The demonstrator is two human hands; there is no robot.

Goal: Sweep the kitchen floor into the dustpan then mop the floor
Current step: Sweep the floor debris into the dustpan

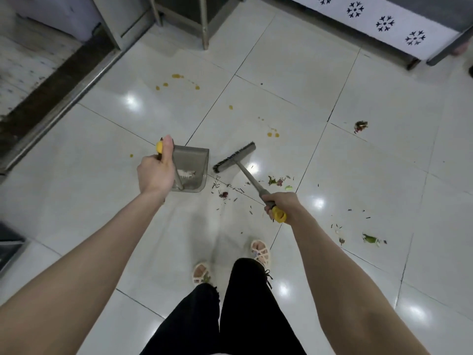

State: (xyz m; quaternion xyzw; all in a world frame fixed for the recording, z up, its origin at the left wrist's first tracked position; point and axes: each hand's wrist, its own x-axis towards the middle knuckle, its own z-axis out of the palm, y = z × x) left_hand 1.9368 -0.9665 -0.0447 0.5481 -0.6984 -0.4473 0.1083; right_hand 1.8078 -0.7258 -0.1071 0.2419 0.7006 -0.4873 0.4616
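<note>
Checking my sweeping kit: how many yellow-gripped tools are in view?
2. The dustpan is in the left hand; the broom is in the right hand, its head just right of the pan. Others may lie outside the frame.

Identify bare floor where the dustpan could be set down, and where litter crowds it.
Bare: tiles left of the left forearm, and those before the patterned panel. Crowded: scraps around the broom and right hand, leaf scraps farther right, yellow drops beyond the dustpan.
</note>
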